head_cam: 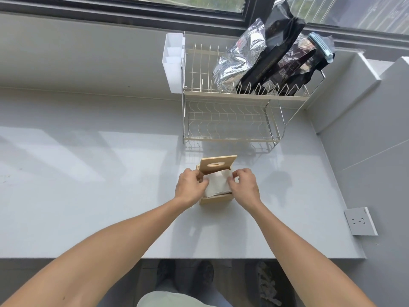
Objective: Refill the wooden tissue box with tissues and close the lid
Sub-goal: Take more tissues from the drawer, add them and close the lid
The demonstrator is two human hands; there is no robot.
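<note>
Now both hands are at the wooden tissue box (pixel 215 199), which sits on the grey surface (pixel 88 173) directly ahead of the person, with the wire dish rack (pixel 232 120) well beyond it. The lid (pixel 218 164) stands tipped up behind the opening, its oval slot facing the camera, and that looks deliberate: propped back like that, it leaves the top of the box clear for both hands to work.

Between the two grips lies the white stack of tissues (pixel 218 183), already sitting in the box with its top above the rim. The left hand (pixel 190 187) comes in from the left side, fingers curled and pinched on the stack's left edge. The right hand (pixel 243 185) mirrors it, fingertips closed on the right edge near the far corner. Holding opposite edges keeps the soft stack square, I'd say, so it settles flat rather than bunching against one wall.

Both forearms reach out long and nearly straight, converging on the box, wrists bent slightly down, knuckles up.

My read: seating the tissues is under way, and the lid is not yet closed. Whether the top sheet is ready to feed through the slot, I can't make out.
</note>
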